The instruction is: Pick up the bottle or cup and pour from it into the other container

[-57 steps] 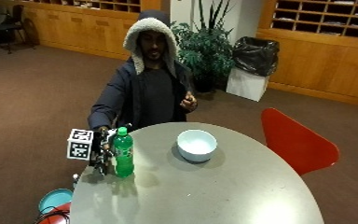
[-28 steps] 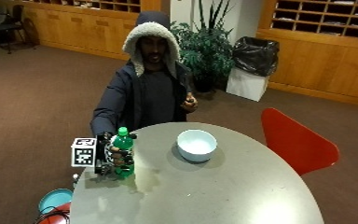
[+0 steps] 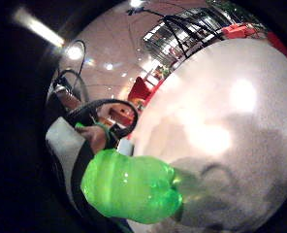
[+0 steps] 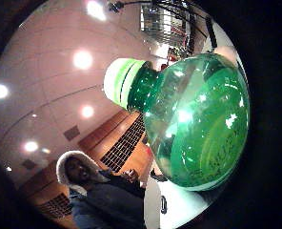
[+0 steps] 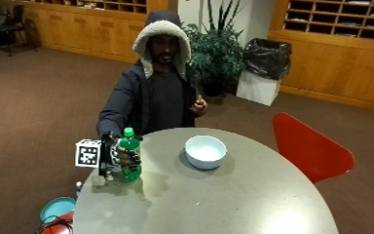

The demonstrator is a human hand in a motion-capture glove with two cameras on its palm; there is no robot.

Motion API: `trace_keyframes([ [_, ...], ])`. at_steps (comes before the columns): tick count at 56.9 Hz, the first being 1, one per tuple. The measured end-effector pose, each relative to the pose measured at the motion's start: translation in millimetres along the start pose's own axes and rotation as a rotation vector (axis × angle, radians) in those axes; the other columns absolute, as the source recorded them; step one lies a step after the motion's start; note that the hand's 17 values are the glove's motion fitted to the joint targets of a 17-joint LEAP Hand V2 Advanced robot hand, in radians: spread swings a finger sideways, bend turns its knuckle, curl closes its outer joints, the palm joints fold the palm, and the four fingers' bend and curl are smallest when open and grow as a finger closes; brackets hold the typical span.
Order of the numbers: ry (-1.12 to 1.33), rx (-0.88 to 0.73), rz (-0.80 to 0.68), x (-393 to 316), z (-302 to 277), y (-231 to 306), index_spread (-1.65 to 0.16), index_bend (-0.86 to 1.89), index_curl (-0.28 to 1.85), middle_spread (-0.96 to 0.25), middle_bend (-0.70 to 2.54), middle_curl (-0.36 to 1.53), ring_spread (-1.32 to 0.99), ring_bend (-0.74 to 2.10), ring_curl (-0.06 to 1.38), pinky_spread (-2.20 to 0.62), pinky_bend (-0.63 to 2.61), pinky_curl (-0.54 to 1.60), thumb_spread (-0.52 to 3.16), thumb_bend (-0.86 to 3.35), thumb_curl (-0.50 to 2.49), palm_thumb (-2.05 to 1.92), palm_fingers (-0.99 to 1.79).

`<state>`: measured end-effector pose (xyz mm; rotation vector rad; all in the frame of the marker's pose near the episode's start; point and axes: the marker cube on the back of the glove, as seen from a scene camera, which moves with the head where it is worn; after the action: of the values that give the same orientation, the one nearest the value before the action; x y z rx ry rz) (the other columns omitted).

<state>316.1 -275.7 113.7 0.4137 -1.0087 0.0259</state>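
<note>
- 1 green bottle (image 5: 130,157) is seen standing on the round table (image 5: 239,195), near the table's edge, at the person's own right.
- The bottle's long axis is upright; its cap (image 5: 128,131) is on and points up.
- The gloved right hand (image 5: 114,158) is wrapped round the bottle's body, with fingers (image 5: 126,157) curled across the side that faces the outside camera. The hand is thus closed round the bottle, not spread.
- In the thumb side palm view the bottle's shoulder and cap (image 4: 119,81) fill much of the frame, so the palm is judged to lie close against the body below the neck.
- In the little finger side palm view the bottle's base (image 3: 134,187) is seen against the tabletop; whether it touches the surface or is just clear of it cannot be told.
- 1 white bowl (image 5: 205,151) stands on the table, well apart from the gloved hand, toward the person's left side and slightly farther from the table's near edge.
- The bare left hand (image 5: 200,104) is held up at chest height, off the table, holding nothing that can be made out.
- Judgement: the right hand is the nearer to both bottle and bowl; the coming move is a lift, a carry across toward the bowl, then a tilt of the long axis over the rim. The cap is judged an obstacle to any pour.
</note>
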Motion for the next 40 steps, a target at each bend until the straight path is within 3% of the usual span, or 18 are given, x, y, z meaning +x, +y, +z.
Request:
trace_keyframes([
  [10,0.066,-0.139,-0.155,-51.6,13.2,2.8,-0.24,0.14,0.32,-0.2,0.35,0.45,-0.12,0.68,0.39,0.0,0.37,0.36,0.68,-0.04,0.5,0.83,1.21],
  [15,0.123,-0.071,-0.034,-86.6,28.4,-11.6,-0.24,0.14,0.32,-0.2,0.35,0.45,-0.12,0.68,0.4,0.01,0.37,0.37,0.67,-0.04,0.51,0.83,1.21],
  [20,0.18,-0.076,-0.089,-113.0,43.4,-22.6,-0.24,0.14,0.32,-0.2,0.35,0.46,-0.12,0.68,0.4,0.01,0.37,0.37,0.67,-0.04,0.51,0.83,1.2],
  [25,0.299,-0.073,-0.018,-142.3,62.6,-24.0,-0.24,0.14,0.32,-0.2,0.35,0.46,-0.11,0.68,0.4,0.01,0.37,0.37,0.67,-0.03,0.51,0.83,1.2],
  [30,0.428,-0.092,-0.08,-156.3,81.4,-33.2,-0.24,0.14,0.33,-0.2,0.34,0.46,-0.11,0.68,0.4,0.01,0.37,0.37,0.67,-0.04,0.52,0.83,1.2],
  [34,0.524,-0.092,-0.011,-167.5,97.7,-30.1,-0.24,0.14,0.33,-0.2,0.34,0.46,-0.11,0.68,0.4,0.01,0.37,0.37,0.68,-0.04,0.52,0.84,1.2],
  [40,0.649,-0.187,-0.143,-171.4,113.4,-27.8,-0.24,0.14,0.33,-0.2,0.33,0.46,-0.11,0.68,0.4,0.01,0.37,0.37,0.68,-0.04,0.52,0.84,1.2],
])
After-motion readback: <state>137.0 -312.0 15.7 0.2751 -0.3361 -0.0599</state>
